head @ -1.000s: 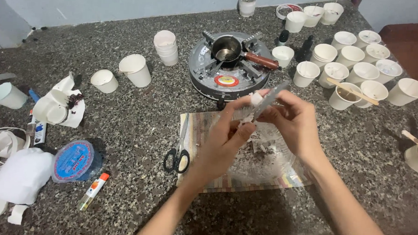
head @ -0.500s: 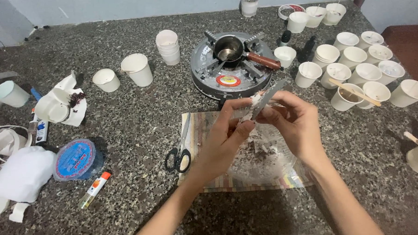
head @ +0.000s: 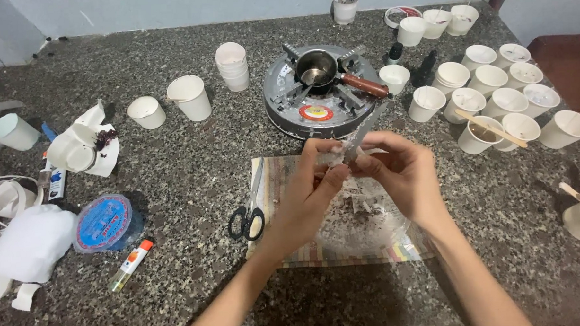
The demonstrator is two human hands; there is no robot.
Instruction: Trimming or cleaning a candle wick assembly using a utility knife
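Scissors (head: 248, 212) lie on the striped mat (head: 286, 246) at the worktop's (head: 174, 167) near-centre, unmoved. Left hand (head: 313, 181) and right hand (head: 399, 172) remain together, pinching a white lump (head: 335, 157) and thin knife (head: 364, 131) above the mat. Only small shifts: work continues.

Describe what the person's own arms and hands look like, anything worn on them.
Both forearms are bare to the bottom edge of the picture, with no sleeves in view. The left hand and right hand wear no gloves; no rings, watch or bracelet show. The fingers are slim and uncovered.
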